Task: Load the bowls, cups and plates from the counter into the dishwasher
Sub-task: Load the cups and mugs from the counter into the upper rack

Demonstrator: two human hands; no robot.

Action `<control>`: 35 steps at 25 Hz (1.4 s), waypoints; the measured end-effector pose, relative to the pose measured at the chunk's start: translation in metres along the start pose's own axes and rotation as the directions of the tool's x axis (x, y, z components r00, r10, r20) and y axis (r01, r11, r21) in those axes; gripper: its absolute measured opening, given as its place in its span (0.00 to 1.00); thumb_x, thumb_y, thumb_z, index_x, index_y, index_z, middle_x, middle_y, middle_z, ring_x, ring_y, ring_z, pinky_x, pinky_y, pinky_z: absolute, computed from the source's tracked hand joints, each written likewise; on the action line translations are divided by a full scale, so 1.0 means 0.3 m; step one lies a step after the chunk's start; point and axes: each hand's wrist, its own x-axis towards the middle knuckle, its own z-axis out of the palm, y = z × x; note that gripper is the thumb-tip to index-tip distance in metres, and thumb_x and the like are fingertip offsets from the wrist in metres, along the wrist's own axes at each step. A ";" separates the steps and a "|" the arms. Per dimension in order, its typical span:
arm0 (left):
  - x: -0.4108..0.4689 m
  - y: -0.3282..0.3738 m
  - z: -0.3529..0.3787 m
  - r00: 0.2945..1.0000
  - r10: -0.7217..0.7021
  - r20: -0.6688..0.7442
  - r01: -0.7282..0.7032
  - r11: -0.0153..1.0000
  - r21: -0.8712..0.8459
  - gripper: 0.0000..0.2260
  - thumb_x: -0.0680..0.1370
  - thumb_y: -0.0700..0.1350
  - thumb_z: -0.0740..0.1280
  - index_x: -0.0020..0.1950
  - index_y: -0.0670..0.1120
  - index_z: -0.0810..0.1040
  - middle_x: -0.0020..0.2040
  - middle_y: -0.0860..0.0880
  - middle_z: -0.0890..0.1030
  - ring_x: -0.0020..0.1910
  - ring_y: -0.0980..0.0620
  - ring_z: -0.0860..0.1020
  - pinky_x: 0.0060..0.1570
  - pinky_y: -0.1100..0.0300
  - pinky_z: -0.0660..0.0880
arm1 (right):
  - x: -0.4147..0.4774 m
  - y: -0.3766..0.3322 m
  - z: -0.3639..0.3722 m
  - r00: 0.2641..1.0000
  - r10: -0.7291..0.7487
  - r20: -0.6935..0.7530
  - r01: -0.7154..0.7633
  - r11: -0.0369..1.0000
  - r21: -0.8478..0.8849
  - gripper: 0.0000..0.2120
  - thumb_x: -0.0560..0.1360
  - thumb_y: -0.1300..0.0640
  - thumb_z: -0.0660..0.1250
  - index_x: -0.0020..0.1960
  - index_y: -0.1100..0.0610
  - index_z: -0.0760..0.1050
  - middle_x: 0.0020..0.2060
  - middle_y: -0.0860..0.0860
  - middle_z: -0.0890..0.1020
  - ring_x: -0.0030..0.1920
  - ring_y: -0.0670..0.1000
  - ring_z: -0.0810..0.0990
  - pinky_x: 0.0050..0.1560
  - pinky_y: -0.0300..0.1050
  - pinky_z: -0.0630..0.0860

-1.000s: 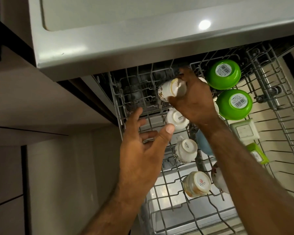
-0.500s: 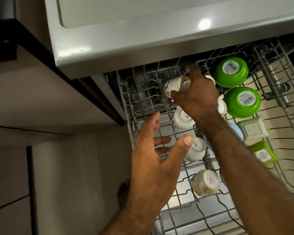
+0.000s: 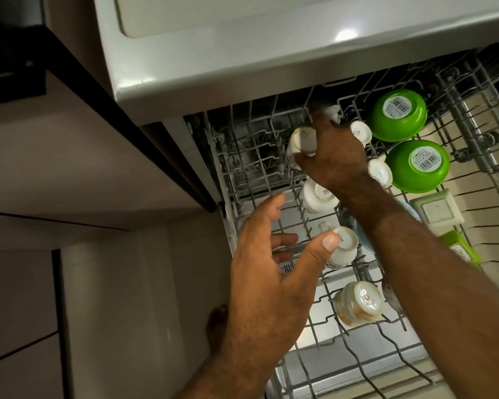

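The dishwasher's upper wire rack is pulled out below the counter edge. My right hand grips a white cup at the rack's far end, tilted on its side among the tines. My left hand hovers open over the rack's left side, fingers spread, holding nothing. Several white cups sit upside down in a row, among them one just under my right wrist, another by my left thumb, and a third nearest me. Two green bowls lie upside down on the right.
The grey counter front overhangs the rack's far end. A square white dish and a green-rimmed dish stand at the right. A blue bowl is mostly hidden behind my right forearm. Beige cabinet panels fill the left.
My right hand has carried the cup further into the rack's far end and lowered it among the tines. My left hand stays open, hovering by the rack's left side.
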 end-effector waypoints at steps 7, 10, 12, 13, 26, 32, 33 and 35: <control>-0.018 0.042 -0.065 0.983 0.186 -0.004 -0.179 0.950 0.256 0.34 0.75 0.65 0.71 0.78 0.67 0.61 0.70 0.74 0.65 0.69 0.71 0.67 0.64 0.67 0.68 | -0.176 -0.001 -0.058 0.995 -0.010 -0.097 0.026 0.985 0.170 0.42 0.69 0.54 0.77 0.78 0.53 0.61 0.78 0.58 0.62 0.74 0.62 0.67 0.66 0.56 0.73; -0.006 0.094 -0.145 0.970 0.239 -0.052 -0.199 0.894 0.401 0.35 0.76 0.60 0.72 0.79 0.65 0.58 0.68 0.78 0.60 0.69 0.76 0.62 0.62 0.76 0.59 | -0.296 -0.055 -0.137 0.985 0.027 -0.169 0.011 0.975 0.220 0.39 0.70 0.54 0.76 0.77 0.53 0.64 0.79 0.56 0.59 0.74 0.61 0.66 0.67 0.54 0.72; -0.020 0.145 -0.215 0.957 0.274 -0.092 -0.203 0.862 0.464 0.36 0.77 0.57 0.72 0.81 0.63 0.57 0.76 0.71 0.60 0.73 0.75 0.57 0.65 0.77 0.53 | -0.377 -0.109 -0.217 0.980 0.023 -0.197 0.024 0.972 0.233 0.37 0.71 0.54 0.76 0.77 0.53 0.65 0.79 0.55 0.59 0.75 0.59 0.65 0.69 0.53 0.70; -0.034 0.179 -0.250 0.952 0.291 -0.096 -0.207 0.841 0.499 0.37 0.78 0.56 0.71 0.82 0.62 0.56 0.79 0.67 0.59 0.76 0.71 0.55 0.67 0.75 0.52 | -0.414 -0.135 -0.259 0.977 0.022 -0.211 0.030 0.971 0.239 0.36 0.71 0.54 0.76 0.76 0.54 0.66 0.79 0.56 0.59 0.75 0.59 0.65 0.69 0.53 0.69; -0.448 0.730 -0.573 0.876 0.482 0.002 -0.336 0.607 0.720 0.44 0.78 0.58 0.71 0.85 0.53 0.46 0.85 0.56 0.47 0.83 0.58 0.47 0.80 0.47 0.59 | -0.858 -0.639 -0.881 0.952 -0.143 -0.272 0.226 0.925 0.306 0.31 0.76 0.49 0.72 0.76 0.50 0.66 0.80 0.48 0.58 0.78 0.51 0.60 0.71 0.48 0.67; -0.602 0.947 -0.817 0.836 0.544 -0.072 -0.313 0.580 0.752 0.45 0.78 0.57 0.70 0.85 0.52 0.42 0.85 0.53 0.43 0.83 0.55 0.43 0.81 0.51 0.52 | -0.974 -0.933 -1.131 0.901 -0.302 -0.310 0.390 0.878 0.279 0.30 0.78 0.46 0.70 0.77 0.48 0.65 0.80 0.43 0.55 0.78 0.46 0.58 0.72 0.46 0.66; -0.616 0.968 -0.865 0.824 0.560 -0.092 -0.311 0.581 0.752 0.46 0.78 0.57 0.70 0.85 0.52 0.42 0.85 0.53 0.44 0.83 0.54 0.44 0.81 0.50 0.53 | -0.980 -0.987 -1.159 0.893 -0.322 -0.314 0.409 0.873 0.265 0.31 0.78 0.46 0.69 0.77 0.48 0.64 0.79 0.43 0.55 0.78 0.46 0.59 0.72 0.47 0.67; -0.639 0.998 -0.977 0.802 0.585 -0.120 -0.307 0.575 0.758 0.46 0.78 0.56 0.71 0.85 0.51 0.43 0.85 0.52 0.45 0.84 0.53 0.45 0.81 0.49 0.54 | -0.981 -1.108 -1.201 0.877 -0.352 -0.327 0.437 0.868 0.237 0.31 0.77 0.45 0.69 0.77 0.48 0.64 0.79 0.44 0.56 0.77 0.47 0.60 0.72 0.47 0.66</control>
